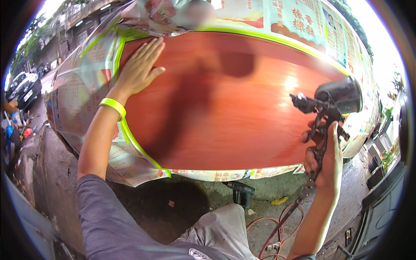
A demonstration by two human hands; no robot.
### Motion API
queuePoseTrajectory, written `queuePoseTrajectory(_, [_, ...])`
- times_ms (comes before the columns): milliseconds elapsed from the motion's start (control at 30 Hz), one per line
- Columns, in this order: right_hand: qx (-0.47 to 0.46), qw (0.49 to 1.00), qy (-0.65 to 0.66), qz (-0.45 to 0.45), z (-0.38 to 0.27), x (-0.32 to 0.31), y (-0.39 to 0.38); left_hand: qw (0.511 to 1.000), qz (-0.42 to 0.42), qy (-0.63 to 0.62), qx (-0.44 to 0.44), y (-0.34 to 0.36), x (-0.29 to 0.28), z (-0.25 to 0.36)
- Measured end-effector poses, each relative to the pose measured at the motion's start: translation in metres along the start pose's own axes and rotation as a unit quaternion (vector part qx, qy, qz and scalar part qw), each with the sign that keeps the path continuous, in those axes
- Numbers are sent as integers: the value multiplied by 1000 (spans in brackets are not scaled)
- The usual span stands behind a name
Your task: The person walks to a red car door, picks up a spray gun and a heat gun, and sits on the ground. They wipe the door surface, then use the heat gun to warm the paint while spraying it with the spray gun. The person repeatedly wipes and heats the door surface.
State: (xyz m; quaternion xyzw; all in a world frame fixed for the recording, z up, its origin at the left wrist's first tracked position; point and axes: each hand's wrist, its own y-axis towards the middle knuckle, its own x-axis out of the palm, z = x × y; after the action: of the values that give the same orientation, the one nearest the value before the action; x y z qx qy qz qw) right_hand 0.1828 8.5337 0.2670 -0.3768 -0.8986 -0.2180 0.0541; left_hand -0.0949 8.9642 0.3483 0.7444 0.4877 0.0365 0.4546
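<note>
A reddish-orange car panel (pixel 242 125) fills the middle, framed by yellow-green masking tape (pixel 125 130) and printed masking paper (pixel 82 93). My left hand (pixel 141 65) lies flat near the panel's upper left edge, fingers stretched out over the paint and close to the tape. A yellow-green band (pixel 113 107) circles that wrist. On the right, my right hand (pixel 327 151) is wrapped round the handle of a dark spray gun (pixel 329 110). The gun's black cup sits at its top, and its nozzle points left across the panel. An air hose (pixel 281 223) runs down from the handle.
A black heat gun (pixel 240 193) stands on the ground below the panel. Beside it lie a yellow leaf (pixel 279 201) and loops of orange hose (pixel 303 212). A parked dark car (pixel 24 89) is at far left, with clutter near it. Potted plants (pixel 388 154) line the right.
</note>
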Motion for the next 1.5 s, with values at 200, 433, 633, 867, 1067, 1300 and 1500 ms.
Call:
queuePoseTrajectory(200, [-4,996,3,-93,-7,56,12,996,24,23,-88,-47,9,-26])
queuePoseTrajectory(433, [9,992,-2,-128,9,71,10,994,70,24,-81,11,36,56])
queuePoseTrajectory(633, [24,993,-11,-113,33,63,-2,996,80,-24,-20,39,43,100])
queuePoseTrajectory(867, [53,995,-65,-50,75,-14,-58,980,94,51,-168,-23,36,40])
queuePoseTrajectory(1067, [110,988,-108,19,100,-68,-105,978,112,14,-177,22,55,118])
queuePoseTrajectory(1300, [159,983,-76,44,127,-99,-132,985,117,4,-124,93,59,186])
queuePoseTrajectory(1500, [173,979,-92,64,133,-105,-134,996,62,-18,-65,87,68,229])
